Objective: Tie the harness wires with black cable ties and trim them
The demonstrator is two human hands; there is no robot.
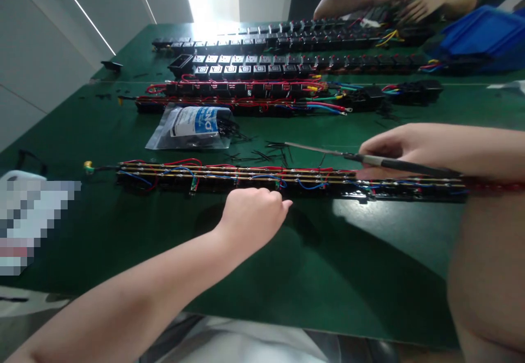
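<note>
An open power strip point(221, 176) lies across the table, showing long brass bars, blue and red wires and small green boards. My left hand point(254, 215) is closed in a fist at its near edge; what the fingers hold, if anything, is hidden. Over the strip's right part, my right hand point(394, 147) has its fingers curled round a long thin tool point(410, 165) with a dark handle and slim metal shaft pointing left. Its exact kind is unclear. Loose black cable ties point(262, 156) are scattered just behind the strip.
A clear bag point(164, 130) of black cable ties stands behind the strip. Further back lie several more power strips point(254, 69) with coloured wires. A blue bin point(479, 32) is at the back right. Across the table, another person's hands point(420, 9) are at work.
</note>
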